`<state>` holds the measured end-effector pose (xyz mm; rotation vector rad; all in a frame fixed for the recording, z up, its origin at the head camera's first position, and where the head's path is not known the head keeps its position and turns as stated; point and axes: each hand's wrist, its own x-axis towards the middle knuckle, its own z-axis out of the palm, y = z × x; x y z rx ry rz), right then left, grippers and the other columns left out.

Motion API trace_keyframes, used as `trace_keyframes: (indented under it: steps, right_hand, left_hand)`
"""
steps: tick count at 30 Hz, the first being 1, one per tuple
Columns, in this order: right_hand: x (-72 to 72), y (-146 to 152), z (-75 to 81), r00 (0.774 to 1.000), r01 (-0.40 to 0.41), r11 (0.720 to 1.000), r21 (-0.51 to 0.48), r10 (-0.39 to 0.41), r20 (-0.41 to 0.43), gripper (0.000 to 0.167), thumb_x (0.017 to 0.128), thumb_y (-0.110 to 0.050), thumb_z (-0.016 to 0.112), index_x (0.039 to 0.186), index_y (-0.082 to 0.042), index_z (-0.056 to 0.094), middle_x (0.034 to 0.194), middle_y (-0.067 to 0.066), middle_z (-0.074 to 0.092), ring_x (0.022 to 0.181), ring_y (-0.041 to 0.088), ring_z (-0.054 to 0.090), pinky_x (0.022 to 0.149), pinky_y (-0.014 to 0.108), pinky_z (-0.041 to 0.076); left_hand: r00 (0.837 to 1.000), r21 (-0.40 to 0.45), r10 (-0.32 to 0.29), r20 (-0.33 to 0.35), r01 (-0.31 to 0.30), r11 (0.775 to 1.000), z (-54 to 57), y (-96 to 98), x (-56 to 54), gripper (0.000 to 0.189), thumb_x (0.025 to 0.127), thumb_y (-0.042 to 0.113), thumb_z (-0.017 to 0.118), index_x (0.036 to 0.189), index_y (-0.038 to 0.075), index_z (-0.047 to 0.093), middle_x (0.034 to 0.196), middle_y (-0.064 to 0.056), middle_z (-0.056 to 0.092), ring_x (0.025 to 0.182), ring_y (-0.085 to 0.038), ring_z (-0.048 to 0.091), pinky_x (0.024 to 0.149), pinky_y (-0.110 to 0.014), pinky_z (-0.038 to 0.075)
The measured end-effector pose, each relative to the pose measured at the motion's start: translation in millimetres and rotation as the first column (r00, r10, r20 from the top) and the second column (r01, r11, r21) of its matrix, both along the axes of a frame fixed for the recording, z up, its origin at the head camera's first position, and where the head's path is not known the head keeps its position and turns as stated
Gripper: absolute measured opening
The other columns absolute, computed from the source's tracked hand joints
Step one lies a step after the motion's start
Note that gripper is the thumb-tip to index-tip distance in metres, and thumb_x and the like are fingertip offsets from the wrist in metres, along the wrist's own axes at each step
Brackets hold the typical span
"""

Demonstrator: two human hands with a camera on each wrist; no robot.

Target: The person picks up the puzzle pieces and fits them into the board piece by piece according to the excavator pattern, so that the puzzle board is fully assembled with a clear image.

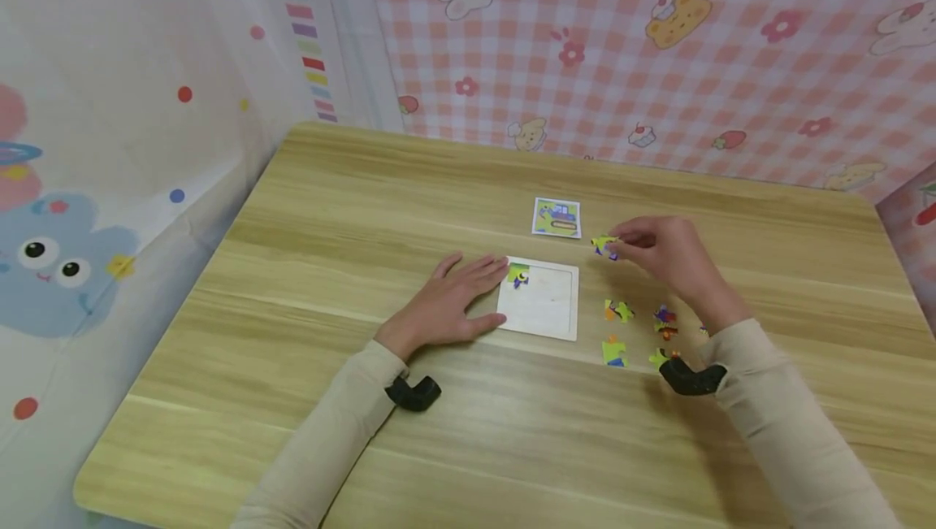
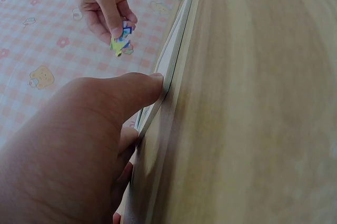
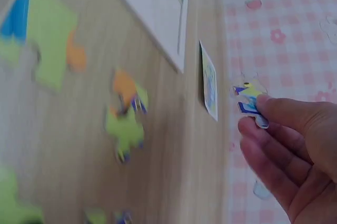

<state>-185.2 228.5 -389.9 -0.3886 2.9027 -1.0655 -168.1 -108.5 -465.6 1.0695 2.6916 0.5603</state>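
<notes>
The wooden table held everything up. The left hand lay spread, touching the left side of the white tray. The right hand was up over the table, pinching a puzzle piece. A little picture card lay behind the tray. One small corner piece sat in the tray's far left corner, and loose pieces lay to its right.

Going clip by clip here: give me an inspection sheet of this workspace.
Surface: wood-grain table.
Job's things: white tray with one piece in its far-left corner; picture card beyond it.
Clutter: loose puzzle pieces right of the tray.
Hands: left hand rests at the tray's left edge; right hand pinches another piece.
Cables: thin dark line along left sleeve; cannot tell whether cable.
Surroundings: pink checked cloth behind, white patterned cloth left.
</notes>
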Motion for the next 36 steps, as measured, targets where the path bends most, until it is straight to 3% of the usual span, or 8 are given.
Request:
trace_keyframes:
  steps: [4, 9, 16, 25, 36]
  right_hand:
    - [-0.8, -17.3, -6.5, 1.0, -0.021, 0.999, -0.033, 0.021, 0.021, 0.017, 0.096, -0.014, 0.076, 0.105, -0.001, 0.079, 0.095, 0.012, 0.078, 0.086, 0.025, 0.07, 0.071, 0.021, 0.051]
    - [-1.9, -40.0, -14.4, 0.993, -0.005, 0.995, -0.099, 0.016, 0.119, 0.019, 0.096, -0.018, 0.076, 0.107, -0.003, 0.08, 0.093, 0.009, 0.077, 0.084, 0.022, 0.065, 0.068, 0.025, 0.051]
    - [-5.6, -60.7, -29.4, 0.974, -0.043, 0.979, -0.198, 0.085, 0.211, 0.014, 0.095, -0.007, 0.075, 0.104, 0.004, 0.077, 0.089, 0.015, 0.076, 0.067, 0.021, 0.067, 0.059, 0.028, 0.058]
    - [-5.8, -68.8, -38.4, 0.963, -0.025, 0.982, -0.185, 0.073, 0.259, 0.013, 0.095, -0.004, 0.075, 0.106, 0.002, 0.078, 0.09, 0.013, 0.075, 0.069, 0.02, 0.066, 0.062, 0.026, 0.057]
    - [-6.4, -70.1, -40.0, 0.966, -0.04, 0.986, -0.161, 0.079, 0.247, 0.016, 0.096, -0.007, 0.074, 0.109, 0.001, 0.078, 0.09, 0.012, 0.074, 0.07, 0.022, 0.064, 0.061, 0.024, 0.053]
  left_hand:
    - [1.0, -0.006, 0.004, 0.012, -0.003, 1.0, 0.3, 0.2, -0.4, 0.079, 0.101, 0.058, 0.05, 0.165, 0.017, 0.026, 0.17, 0.002, 0.022, 0.158, -0.016, 0.016, 0.127, -0.046, -0.002]
    - [1.0, -0.01, 0.004, 0.009, -0.004, 1.0, -0.3, 0.2, -0.5, 0.079, 0.102, 0.059, 0.05, 0.165, 0.018, 0.025, 0.17, 0.003, 0.021, 0.158, -0.015, 0.016, 0.127, -0.046, -0.002]
    - [1.0, 0.001, -0.004, -0.004, 0.004, 1.0, -1.2, 0.3, -1.3, 0.078, 0.102, 0.058, 0.05, 0.164, 0.017, 0.027, 0.17, 0.002, 0.023, 0.158, -0.016, 0.018, 0.127, -0.047, -0.001]
    - [1.0, 0.006, 0.0, -0.002, 0.0, 1.0, -2.2, -0.2, -1.3, 0.079, 0.101, 0.058, 0.051, 0.164, 0.016, 0.028, 0.17, 0.002, 0.024, 0.157, -0.016, 0.019, 0.127, -0.047, 0.0]
    - [1.0, 0.015, -0.002, -0.003, 0.002, 1.0, -2.0, -0.3, -1.0, 0.078, 0.101, 0.058, 0.051, 0.164, 0.015, 0.03, 0.17, 0.001, 0.025, 0.157, -0.017, 0.02, 0.127, -0.048, 0.001]
